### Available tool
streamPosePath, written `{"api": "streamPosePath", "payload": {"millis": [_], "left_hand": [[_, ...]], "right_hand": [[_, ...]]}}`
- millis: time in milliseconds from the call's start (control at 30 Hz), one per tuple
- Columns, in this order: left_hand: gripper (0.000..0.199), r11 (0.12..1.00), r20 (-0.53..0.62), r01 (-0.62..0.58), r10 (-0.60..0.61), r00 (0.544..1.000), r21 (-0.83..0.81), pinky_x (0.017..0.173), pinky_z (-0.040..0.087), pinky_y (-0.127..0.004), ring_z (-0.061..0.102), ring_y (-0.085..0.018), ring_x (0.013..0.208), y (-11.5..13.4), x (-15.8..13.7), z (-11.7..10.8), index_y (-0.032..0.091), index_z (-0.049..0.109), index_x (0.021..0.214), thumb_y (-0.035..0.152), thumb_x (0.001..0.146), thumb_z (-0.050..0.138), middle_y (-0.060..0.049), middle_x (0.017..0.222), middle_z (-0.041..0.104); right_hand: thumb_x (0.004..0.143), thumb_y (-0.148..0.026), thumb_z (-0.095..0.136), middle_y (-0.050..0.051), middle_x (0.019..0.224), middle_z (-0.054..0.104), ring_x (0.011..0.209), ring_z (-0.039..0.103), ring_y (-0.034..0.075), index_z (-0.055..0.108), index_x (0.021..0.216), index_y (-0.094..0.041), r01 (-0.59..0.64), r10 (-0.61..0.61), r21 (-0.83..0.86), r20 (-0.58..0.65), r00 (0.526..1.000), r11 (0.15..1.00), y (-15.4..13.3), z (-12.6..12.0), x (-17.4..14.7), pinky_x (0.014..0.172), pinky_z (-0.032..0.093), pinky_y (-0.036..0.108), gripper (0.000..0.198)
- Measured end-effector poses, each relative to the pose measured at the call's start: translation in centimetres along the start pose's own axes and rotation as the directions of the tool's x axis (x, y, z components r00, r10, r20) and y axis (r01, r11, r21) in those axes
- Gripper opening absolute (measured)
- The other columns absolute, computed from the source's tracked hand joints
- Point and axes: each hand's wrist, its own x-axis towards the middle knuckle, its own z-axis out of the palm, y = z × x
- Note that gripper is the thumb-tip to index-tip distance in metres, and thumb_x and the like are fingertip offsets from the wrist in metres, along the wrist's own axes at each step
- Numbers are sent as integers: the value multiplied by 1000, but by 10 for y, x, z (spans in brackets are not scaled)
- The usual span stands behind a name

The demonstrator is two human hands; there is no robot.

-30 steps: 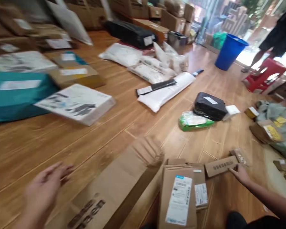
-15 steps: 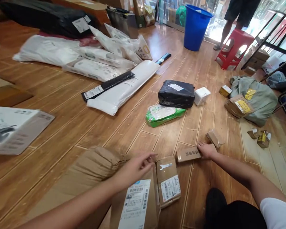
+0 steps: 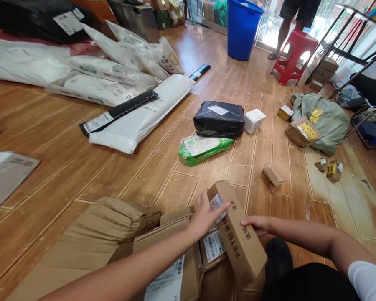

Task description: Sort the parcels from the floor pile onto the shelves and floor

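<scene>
The left grip (image 3: 203, 218) partly hides the white paper label (image 3: 216, 201) on the oblong brown cardboard box (image 3: 236, 235); the view's top crops the tall blue plastic bin (image 3: 243, 33).

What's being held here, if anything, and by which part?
A long cardboard box: left hand on its left side near the far end, right hand on its right edge around mid-length.

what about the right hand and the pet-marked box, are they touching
Touching. The head view shows the right hand with its thumb on the PET-marked box.
</scene>
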Motion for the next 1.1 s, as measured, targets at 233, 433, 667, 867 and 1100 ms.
{"api": "streamPosePath", "payload": {"millis": [233, 433, 667, 867, 1100], "left_hand": [[45, 611, 501, -585, 329, 801, 533, 120, 15, -83, 27, -51, 155, -7, -11, -26, 27, 78, 117, 60, 95, 57, -17, 161, 48], [43, 604, 560, -655, 378, 737, 455, 121, 40, -61, 49, -35, 145, -16, 1, -43, 18, 68, 136, 28, 101, 44, -21, 148, 59], [42, 724, 169, -518, 501, 849, 456, 114, 51, -48, 60, -25, 131, -44, 6, -100, 20, 68, 129, 26, 101, 36, -15, 138, 64], [38, 706, 3, -515, 588, 809, 486, 108, 55, -43, 63, -25, 126, -71, -28, -111, 26, 72, 121, 37, 104, 39, -11, 133, 67], [39, 731, -118, -444, 575, 809, 518, 115, 50, -49, 54, -28, 140, -89, -64, -114, 30, 59, 140, 37, 104, 45, -10, 152, 54]], "right_hand": [[82, -79, 60, 13, 88, 75, 92, 70, 29, 73, 83, -15, -72, -244, -623, -407, 880, 779, -50, 0, 46, 87, 56, 44, 66], [62, -26, 90, 31, 156, 40, 150, 30, 47, 48, 148, -13, -560, -789, -682, -609, 78, 471, -128, -92, -47, 118, 28, 59, 97], [58, -27, 74, 28, 152, 49, 141, 49, 39, 35, 154, -10, -144, -557, -605, -786, 270, 783, -115, -120, -82, 113, 42, 51, 106], [62, -47, 70, 14, 121, 76, 111, 71, 30, 68, 111, -18, 263, -402, -324, -514, 757, 909, -83, -50, -53, 103, 52, 43, 58], [63, -52, 85, 13, 135, 71, 130, 63, 33, 64, 126, -21, 315, -392, -280, -281, 876, 907, -55, 17, -8, 120, 40, 52, 74]]}}
